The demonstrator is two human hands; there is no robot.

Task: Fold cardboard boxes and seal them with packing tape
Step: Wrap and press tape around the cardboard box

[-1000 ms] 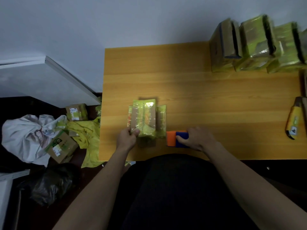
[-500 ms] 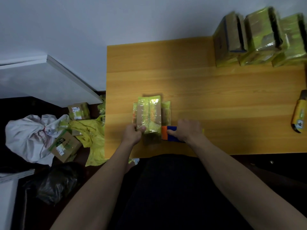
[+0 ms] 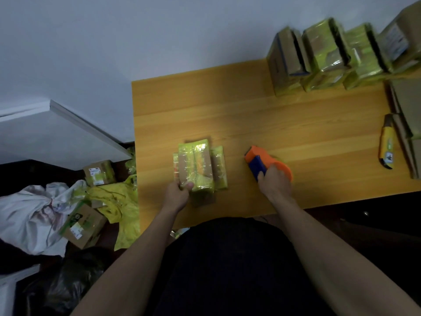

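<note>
While the left hand [image 3: 178, 195] gripped the near-left corner of the taped box [image 3: 197, 166] at mid-frame, the right hand [image 3: 274, 182] curled around the tape dispenser [image 3: 262, 163], well apart. Bare table [image 3: 307, 133] lay between them; blurred, seemingly taped boxes [image 3: 323, 58] lined the upper-right edge.

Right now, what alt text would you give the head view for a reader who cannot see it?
A person's left hand grips a small cardboard box wrapped in yellow-green tape on a wooden table, while the right hand holds an orange and blue tape dispenser apart from it. More taped boxes line the far right corner.
</note>
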